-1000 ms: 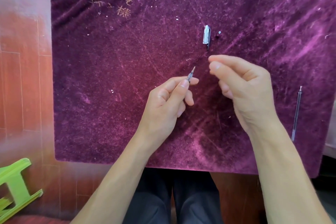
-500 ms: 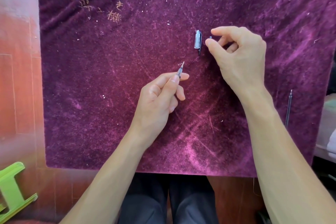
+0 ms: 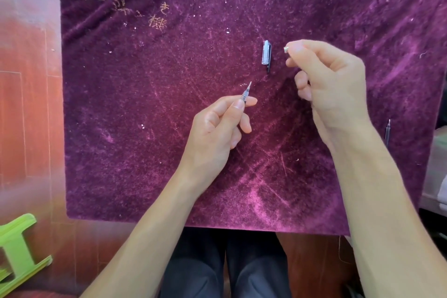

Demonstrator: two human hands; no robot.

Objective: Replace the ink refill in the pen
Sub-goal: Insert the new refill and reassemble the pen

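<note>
Pen refill pinched in left hand, small tip piece lifted in right

The left hand [image 3: 217,128] grips the pen refill [image 3: 246,92], tip up-right; the right hand [image 3: 329,84], raised since half a second ago, pinches a small piece [image 3: 285,49] beside the cap [image 3: 266,53]. Gold embroidery [image 3: 157,20] is unreadable. A spare refill [image 3: 387,130] lies at the purple tabletop's [image 3: 145,128] right edge.
</note>
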